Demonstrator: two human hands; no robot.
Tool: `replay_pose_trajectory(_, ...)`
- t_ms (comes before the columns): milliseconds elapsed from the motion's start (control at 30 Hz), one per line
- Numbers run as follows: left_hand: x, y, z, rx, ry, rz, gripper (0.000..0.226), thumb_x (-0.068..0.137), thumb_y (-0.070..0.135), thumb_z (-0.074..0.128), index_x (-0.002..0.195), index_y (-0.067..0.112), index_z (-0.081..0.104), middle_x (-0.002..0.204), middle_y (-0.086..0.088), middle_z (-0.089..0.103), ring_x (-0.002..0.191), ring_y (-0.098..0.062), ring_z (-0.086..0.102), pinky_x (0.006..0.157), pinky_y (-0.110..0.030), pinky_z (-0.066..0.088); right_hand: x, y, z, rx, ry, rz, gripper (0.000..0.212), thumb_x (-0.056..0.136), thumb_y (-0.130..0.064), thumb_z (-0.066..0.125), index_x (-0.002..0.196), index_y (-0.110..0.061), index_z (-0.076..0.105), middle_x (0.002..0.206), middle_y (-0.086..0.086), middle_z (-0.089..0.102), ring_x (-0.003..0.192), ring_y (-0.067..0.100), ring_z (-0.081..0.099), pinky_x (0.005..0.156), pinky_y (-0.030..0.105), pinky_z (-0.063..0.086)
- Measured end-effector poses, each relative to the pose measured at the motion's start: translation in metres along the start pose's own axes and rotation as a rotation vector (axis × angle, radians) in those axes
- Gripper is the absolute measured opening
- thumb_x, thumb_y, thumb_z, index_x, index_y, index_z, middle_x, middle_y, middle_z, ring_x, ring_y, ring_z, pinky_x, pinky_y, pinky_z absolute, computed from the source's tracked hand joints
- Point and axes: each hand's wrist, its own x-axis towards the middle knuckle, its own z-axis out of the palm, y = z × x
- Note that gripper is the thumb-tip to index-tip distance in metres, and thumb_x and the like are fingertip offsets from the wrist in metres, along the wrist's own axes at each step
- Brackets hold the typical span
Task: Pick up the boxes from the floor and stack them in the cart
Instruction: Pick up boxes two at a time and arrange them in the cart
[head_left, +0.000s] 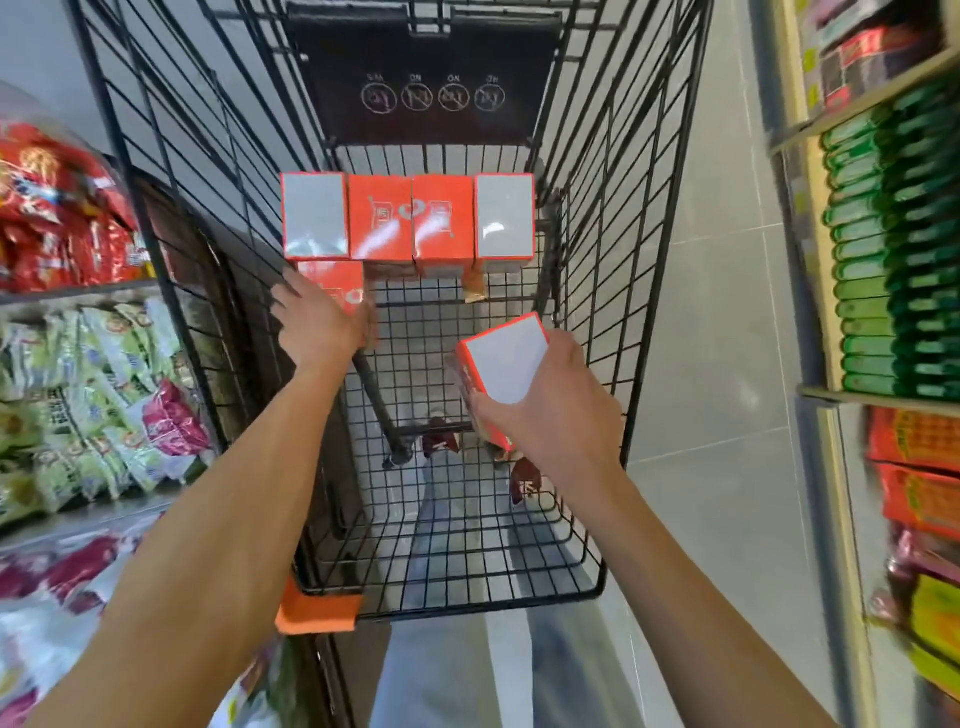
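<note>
Two bare hands reach into the cart (597, 587). Nearest, the right hand (556, 410) grasps a box (506, 366) by its long sides, white face up, above the wire floor. Further in, the left hand (317, 325) lies spread on a lower box (337, 286) at the left wall; whether it grips is unclear. Beyond, a row of four boxes (408, 218) stands side by side. Judged light, stiff and glossy cartons: best taken across opposite faces, not corners
</note>
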Motion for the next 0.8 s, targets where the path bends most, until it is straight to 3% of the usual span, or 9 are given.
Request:
replay_pose_trajectory(100, -0.013, 0.002, -0.022, -0.010, -0.040, 0.090, 0.087, 0.088, 0.048, 0.063, 0.148, 0.001, 0.023, 0.144, -0.021, 0.034, 0.132, -0.042, 0.034, 0.094, -0.056, 0.043, 0.009, -0.007, 0.007, 0.013, 0.026, 0.008, 0.088, 0.067, -0.069, 0.070, 0.127, -0.014, 0.038, 0.117, 0.002, 0.055, 0.104, 0.023, 0.060, 0.066, 0.032, 0.041)
replay_pose_trajectory(167, -0.027, 0.000, -0.049, -0.030, 0.015, 0.262, 0.066, 0.093, 0.034, 0.056, 0.146, 0.003, 0.032, 0.141, -0.020, 0.038, 0.129, -0.040, 0.036, 0.092, -0.052, 0.044, 0.018, -0.014, 0.013, 0.021, 0.031, 0.027, 0.086, 0.067, -0.070, 0.070, 0.124, -0.013, 0.039, 0.115, 0.003, 0.056, 0.103, 0.024, 0.060, 0.065, 0.032, 0.039)
replay_pose_trajectory(267, -0.051, -0.015, -0.097, -0.093, 0.312, 0.614, 0.045, 0.094, 0.019, 0.051, 0.137, 0.006, 0.048, 0.130, -0.016, 0.051, 0.121, -0.033, 0.044, 0.098, -0.042, 0.039, 0.035, -0.028, 0.027, 0.061, 0.026, 0.046, 0.089, 0.066, -0.067, 0.073, 0.126, -0.010, 0.040, 0.117, 0.005, 0.054, 0.105, 0.026, 0.059, 0.069, 0.034, 0.043)
replay_pose_trajectory(367, -0.060, -0.043, -0.130, -0.115, 0.589, 0.641, 0.039, 0.094, 0.017, 0.054, 0.131, 0.005, 0.052, 0.129, -0.017, 0.052, 0.121, -0.031, 0.045, 0.105, -0.037, 0.031, 0.052, -0.048, 0.046, 0.082, 0.000, 0.056, 0.096, 0.065, -0.064, 0.076, 0.133, -0.007, 0.037, 0.123, 0.008, 0.051, 0.111, 0.027, 0.057, 0.076, 0.036, 0.048)
replay_pose_trajectory(433, -0.051, -0.057, -0.135, -0.174, 0.536, 0.487, 0.049, 0.097, 0.026, 0.052, 0.140, 0.004, 0.042, 0.139, -0.019, 0.044, 0.129, -0.033, 0.039, 0.109, -0.038, 0.028, 0.064, -0.060, 0.057, 0.100, -0.005, 0.067, 0.095, 0.065, -0.062, 0.077, 0.132, -0.006, 0.038, 0.124, 0.009, 0.050, 0.113, 0.028, 0.057, 0.077, 0.036, 0.048)
replay_pose_trajectory(533, -0.035, -0.070, -0.130, -0.269, 0.286, 0.392, 0.060, 0.104, 0.037, 0.036, 0.152, 0.004, 0.021, 0.154, -0.018, 0.030, 0.141, -0.030, 0.030, 0.115, -0.041, 0.026, 0.078, -0.082, 0.075, 0.110, -0.037, 0.059, 0.103, 0.066, -0.062, 0.077, 0.137, -0.001, 0.034, 0.132, 0.012, 0.047, 0.117, 0.029, 0.055, 0.079, 0.035, 0.048)
replay_pose_trajectory(600, -0.033, -0.071, -0.124, -0.374, 0.146, 0.363, 0.057, 0.106, 0.037, 0.030, 0.153, 0.006, 0.019, 0.152, -0.016, 0.037, 0.136, -0.028, 0.039, 0.107, -0.036, 0.033, 0.086, -0.095, 0.086, 0.107, -0.059, 0.057, 0.116, 0.063, -0.067, 0.076, 0.144, 0.001, 0.027, 0.143, 0.016, 0.040, 0.121, 0.030, 0.053, 0.084, 0.037, 0.050)
replay_pose_trajectory(700, -0.028, -0.072, -0.118, -0.422, 0.152, 0.334, 0.046, 0.107, 0.034, 0.027, 0.146, 0.009, 0.030, 0.104, -0.012, 0.063, 0.090, -0.030, 0.059, 0.068, -0.031, 0.036, 0.095, -0.110, 0.101, 0.140, -0.058, 0.081, 0.126, 0.061, -0.068, 0.076, 0.149, 0.000, 0.017, 0.147, 0.018, 0.036, 0.123, 0.032, 0.052, 0.088, 0.040, 0.050)
replay_pose_trajectory(800, -0.019, -0.076, -0.112, -0.436, 0.164, 0.343, 0.040, 0.105, 0.040, 0.022, 0.135, 0.016, 0.034, 0.085, -0.003, 0.064, 0.074, -0.028, 0.063, 0.063, -0.042, 0.050, 0.105, -0.121, 0.110, 0.140, -0.067, 0.126, 0.125, 0.062, -0.071, 0.074, 0.147, 0.003, 0.019, 0.143, 0.017, 0.040, 0.122, 0.031, 0.052, 0.086, 0.040, 0.049)
